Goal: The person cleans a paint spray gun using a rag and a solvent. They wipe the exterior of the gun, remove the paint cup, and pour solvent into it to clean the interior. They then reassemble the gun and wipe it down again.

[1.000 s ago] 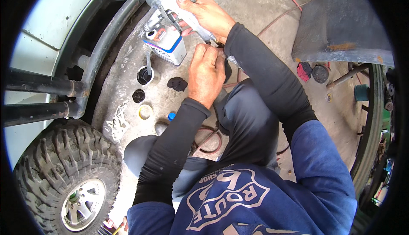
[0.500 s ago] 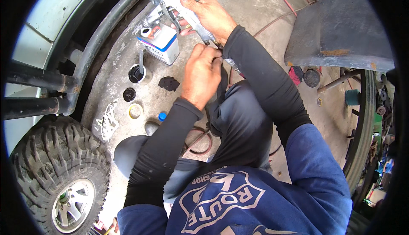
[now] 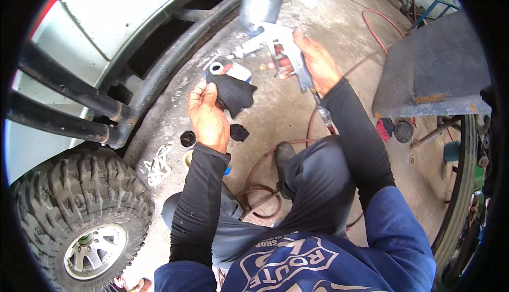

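Observation:
My right hand (image 3: 319, 63) grips a silver spray gun (image 3: 274, 33) by its handle, fingers around the trigger side. On top of the gun sits a metal cup (image 3: 261, 9); the nozzle points left. An air hose coupling (image 3: 324, 114) joins the handle's lower end. My left hand (image 3: 209, 116) pinches a black cloth (image 3: 232, 94) between thumb and fingers, held up left of the gun and apart from it. Behind the cloth stands a white rectangular can (image 3: 239, 71) with an open round spout, partly hidden. A smaller black rag (image 3: 239, 132) lies on the floor.
A large knobby tyre (image 3: 79, 196) and the vehicle's black side bar (image 3: 159, 74) stand at left. A black disc (image 3: 187, 139) and white crumpled strips (image 3: 158, 166) lie near my left forearm. Reddish hose (image 3: 279, 202) coils by my legs. A dark panel (image 3: 424, 64) stands at right.
My left hand has left the base of the gun's handle and moved left with the black cloth. The spray gun is now held farther from the can, and the view has shifted.

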The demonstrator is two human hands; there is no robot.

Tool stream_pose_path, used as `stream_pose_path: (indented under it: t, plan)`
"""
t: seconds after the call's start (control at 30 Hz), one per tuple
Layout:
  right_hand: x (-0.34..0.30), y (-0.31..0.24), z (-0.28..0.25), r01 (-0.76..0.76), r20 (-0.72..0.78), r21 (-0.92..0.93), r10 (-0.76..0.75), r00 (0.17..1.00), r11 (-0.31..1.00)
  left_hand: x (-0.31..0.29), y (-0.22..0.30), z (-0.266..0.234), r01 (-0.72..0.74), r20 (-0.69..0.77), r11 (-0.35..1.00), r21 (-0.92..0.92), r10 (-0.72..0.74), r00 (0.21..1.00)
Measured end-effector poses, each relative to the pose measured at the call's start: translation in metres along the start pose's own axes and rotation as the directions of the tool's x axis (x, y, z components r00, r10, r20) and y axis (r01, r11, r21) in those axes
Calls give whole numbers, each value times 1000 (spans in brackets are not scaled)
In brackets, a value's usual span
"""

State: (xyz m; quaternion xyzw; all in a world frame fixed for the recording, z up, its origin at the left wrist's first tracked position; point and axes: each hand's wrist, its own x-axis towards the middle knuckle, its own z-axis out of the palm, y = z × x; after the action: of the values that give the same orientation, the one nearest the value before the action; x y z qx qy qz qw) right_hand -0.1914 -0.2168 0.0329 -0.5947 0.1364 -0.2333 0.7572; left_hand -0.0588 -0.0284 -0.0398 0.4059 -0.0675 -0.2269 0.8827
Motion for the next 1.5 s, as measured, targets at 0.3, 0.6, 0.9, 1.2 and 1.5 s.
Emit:
stream_pose_path:
  t: [0.3, 0.6, 0.9, 1.2, 1.5]
  plan:
    - [-9, 6, 7, -117, 222, 13, 112, 969, 993, -1, 26, 13, 41, 263, 986, -160, 3, 965]
    - [-12, 16, 0, -301, -29, -23, 300, 953, 953, -15, 31, 26, -98, 304, 993, 72, 71, 950]
    - [-21, 18, 12, -311, 128, -141, 328, 936, 940, 10, 74, 29, -656, 379, 682, 323, 542, 750]
    - [-29, 18, 9, -215, 244, -65, 224, 944, 974, 4, 40, 15, 140, 341, 959, -247, -49, 939]
    - [-21, 24, 0, -180, 112, 38, 175, 978, 983, -18, 15, 22, 142, 319, 976, -163, -84, 944]
